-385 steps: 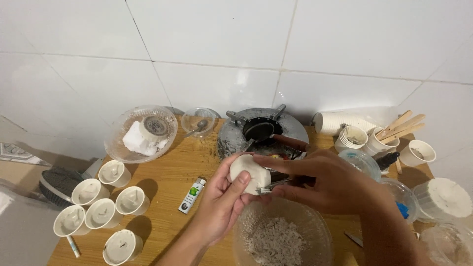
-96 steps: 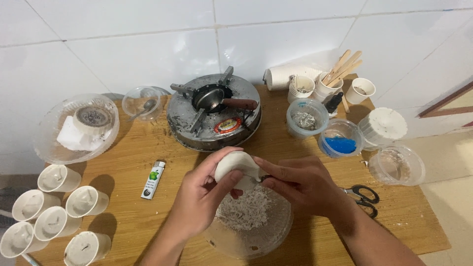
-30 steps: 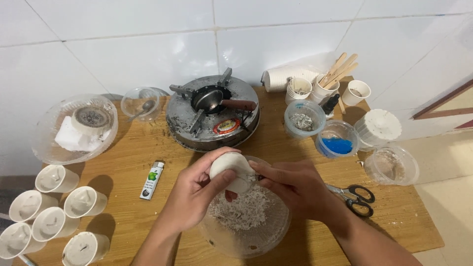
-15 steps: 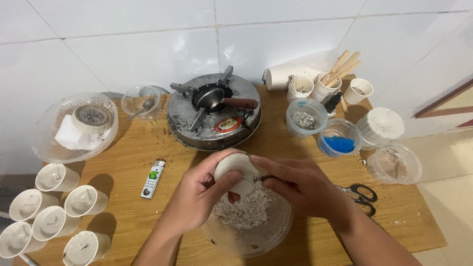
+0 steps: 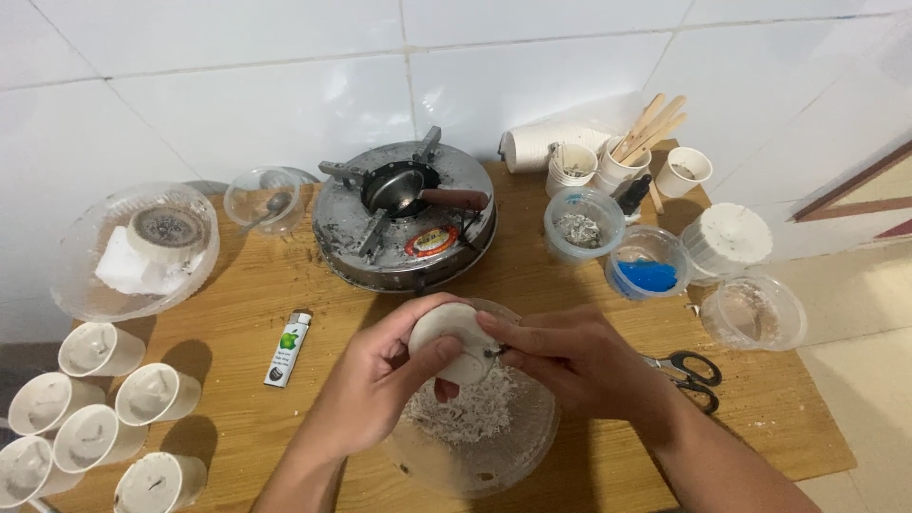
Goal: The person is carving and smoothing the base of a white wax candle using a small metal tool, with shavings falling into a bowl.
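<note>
Five white wax-filled cups (image 5: 95, 418) at lower left; three paper cups (image 5: 622, 171) at upper right; one stove (image 5: 407, 217); one lighter (image 5: 287, 348); one pair of scissors (image 5: 686, 369).

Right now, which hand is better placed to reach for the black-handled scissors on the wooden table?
The right hand. The black-handled scissors lie just beside it, while the left hand cradles the round white wax block over the clear plastic bowl, farther away.

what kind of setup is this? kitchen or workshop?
Likely a home craft bench for candle making, not a kitchen. A small gas stove sits on a wooden table against white tiles, white filled cups with wicks stand at the left, and a bowl of white flakes lies under the hands.
</note>
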